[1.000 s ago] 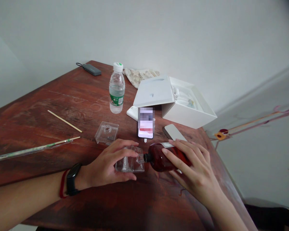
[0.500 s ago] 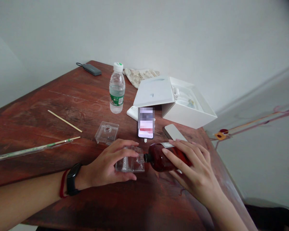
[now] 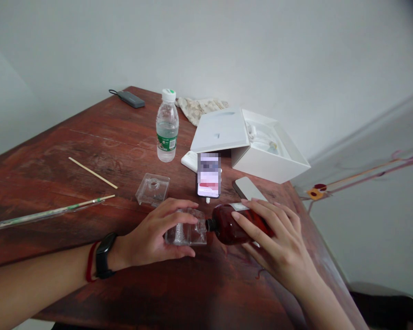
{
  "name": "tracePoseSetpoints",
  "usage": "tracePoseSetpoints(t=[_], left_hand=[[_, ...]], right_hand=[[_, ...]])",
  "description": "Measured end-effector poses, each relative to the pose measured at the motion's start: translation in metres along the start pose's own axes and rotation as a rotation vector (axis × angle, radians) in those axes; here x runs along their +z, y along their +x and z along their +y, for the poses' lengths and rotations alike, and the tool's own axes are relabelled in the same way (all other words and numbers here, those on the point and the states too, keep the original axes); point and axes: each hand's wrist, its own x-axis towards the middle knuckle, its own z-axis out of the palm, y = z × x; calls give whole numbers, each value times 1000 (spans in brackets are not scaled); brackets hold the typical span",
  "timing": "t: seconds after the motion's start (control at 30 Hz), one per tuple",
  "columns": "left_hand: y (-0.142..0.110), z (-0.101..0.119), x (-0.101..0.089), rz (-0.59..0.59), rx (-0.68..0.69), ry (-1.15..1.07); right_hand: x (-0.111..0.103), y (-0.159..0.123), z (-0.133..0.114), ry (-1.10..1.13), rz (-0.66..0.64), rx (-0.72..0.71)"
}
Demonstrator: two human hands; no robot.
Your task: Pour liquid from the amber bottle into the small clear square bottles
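Observation:
My left hand (image 3: 151, 236) is wrapped round a small clear glass bottle (image 3: 187, 231) resting on the wooden table (image 3: 89, 151). My right hand (image 3: 278, 245) grips a dark red-brown bottle (image 3: 229, 227), tipped on its side. Its black spout meets the neck of the clear bottle. A black band and a red cord sit on my left wrist. A clear square lid (image 3: 153, 189) lies just beyond my left hand.
A phone (image 3: 209, 181) stands beyond the bottles, with a grey slab (image 3: 248, 188) to its right. A water bottle (image 3: 167, 126), an open white box (image 3: 251, 144), a cloth (image 3: 198, 107), a grey case (image 3: 131, 98) and thin sticks (image 3: 92, 173) lie further off. The table edge runs close on the right.

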Motion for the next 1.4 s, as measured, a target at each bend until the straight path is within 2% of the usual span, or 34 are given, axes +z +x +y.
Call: tracePoseSetpoints(t=[1.4], left_hand=[[-1,-2,1,-7,2,-1]], right_hand=[[1,-1,0,9,5,4]])
